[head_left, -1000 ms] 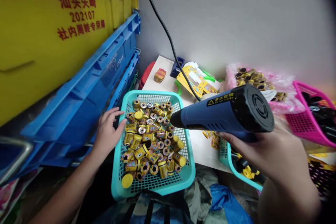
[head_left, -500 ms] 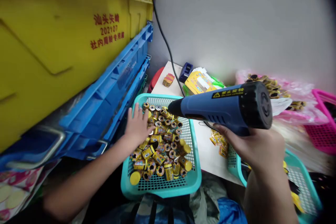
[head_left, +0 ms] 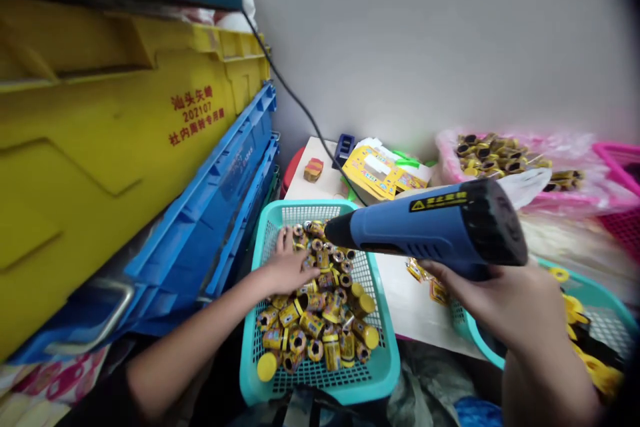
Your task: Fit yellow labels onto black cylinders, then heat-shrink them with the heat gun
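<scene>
My right hand [head_left: 520, 300] is wrapped round the handle of a blue heat gun [head_left: 410, 221], its black nozzle pointing left over a turquoise basket [head_left: 387, 373]. Inside that basket lie many small yellow jars [head_left: 313, 323] in printed wrap, tumbled at all angles; some show dark star-shaped openings in the wrap, others yellow lids. My left hand [head_left: 287, 270] rests on the jars at the basket's left side, fingers stretched and thumb apart. It is open and appears to grip none of them. The undersides of its fingers are hidden.
Stacked yellow [head_left: 115, 127] and blue crates [head_left: 200, 200] wall off the left. A black cord [head_left: 300, 103] hangs across the table's back. A yellow printed box [head_left: 373, 170], a pink-lined tray of wrapped pieces [head_left: 493, 153] and a second turquoise basket [head_left: 607, 283] stand beyond and right.
My left hand has moved from the basket's upper left edge inward and nearer over the jars. The heat gun stays held above the jars. The view has tilted upward.
</scene>
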`<state>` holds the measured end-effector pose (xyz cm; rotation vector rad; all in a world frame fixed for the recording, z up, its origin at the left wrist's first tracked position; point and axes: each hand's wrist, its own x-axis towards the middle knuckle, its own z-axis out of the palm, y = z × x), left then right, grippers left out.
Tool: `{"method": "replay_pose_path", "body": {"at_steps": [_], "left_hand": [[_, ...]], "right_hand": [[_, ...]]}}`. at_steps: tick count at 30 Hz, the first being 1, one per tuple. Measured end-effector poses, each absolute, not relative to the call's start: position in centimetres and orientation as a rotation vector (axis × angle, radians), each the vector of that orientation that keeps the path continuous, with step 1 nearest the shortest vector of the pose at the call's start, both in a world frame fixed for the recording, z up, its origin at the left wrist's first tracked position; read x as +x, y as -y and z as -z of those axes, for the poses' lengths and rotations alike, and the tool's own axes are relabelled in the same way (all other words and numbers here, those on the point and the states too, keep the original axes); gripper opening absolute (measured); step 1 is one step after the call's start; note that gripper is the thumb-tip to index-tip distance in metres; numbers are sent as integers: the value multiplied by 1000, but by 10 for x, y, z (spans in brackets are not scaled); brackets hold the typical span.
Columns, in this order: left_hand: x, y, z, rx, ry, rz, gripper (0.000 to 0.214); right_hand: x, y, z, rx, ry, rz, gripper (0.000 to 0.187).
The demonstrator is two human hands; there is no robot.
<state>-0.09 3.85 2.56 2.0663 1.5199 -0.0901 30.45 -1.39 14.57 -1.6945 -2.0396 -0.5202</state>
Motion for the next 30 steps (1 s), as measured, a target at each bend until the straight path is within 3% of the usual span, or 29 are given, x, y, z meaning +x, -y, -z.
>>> {"method": "replay_pose_path", "body": {"at_steps": [3,5,11,13,19,25,30], "left_hand": [[-10,-12,-44,2117,-997,172,41],[-17,-9,-53,2116,-904,88,33],[10,-74,-34,2121,-1491,-308,38],[19,-80,-29,2150,-1493,-238,39],[-5,-41,-56,2195,-878,215,29],[40,-75,-42,2250,-1322,-84,40],[46,-64,-41,2195,-1023,249,37]], "right_hand": [[300,13,-144,-1637,2039,471,50],[299,13,-143,-1649,2008,476,50],[295,11,-142,-1691,1958,540,49],[293,13,-143,-1707,1945,528,47],[302,24,-141,-1777,1911,485,50],[309,28,-141,-1898,1847,515,53],[320,37,-143,-1906,1858,503,55]]}}
